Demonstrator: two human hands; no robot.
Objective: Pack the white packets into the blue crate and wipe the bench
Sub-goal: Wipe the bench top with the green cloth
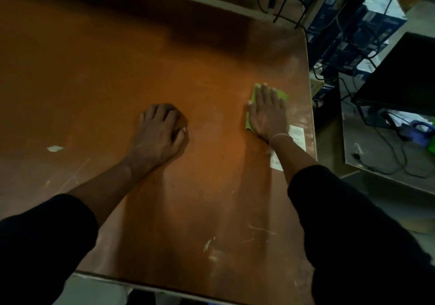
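1. Orange-brown and scuffed, the bench [141,69] is filling most of the view under dim light, with no white packets or blue crate showing on it.
2. A green cloth [281,95] is lying flat on the bench near its right edge.
3. The right hand [267,111] is pressing down on the cloth with fingers straight and spread, gripping nothing.
4. The left hand [162,128] is resting on the bare bench well left of the cloth, fingers curled loosely, holding nothing.
5. A white label [296,135] is lying just beside the right wrist, partly under the forearm.
6. Wide bare surface is stretching left and toward the far edge; the right edge is sitting close to the cloth.
7. Cables [388,158] and blue boxes [353,34] are crowding the floor beyond that edge.
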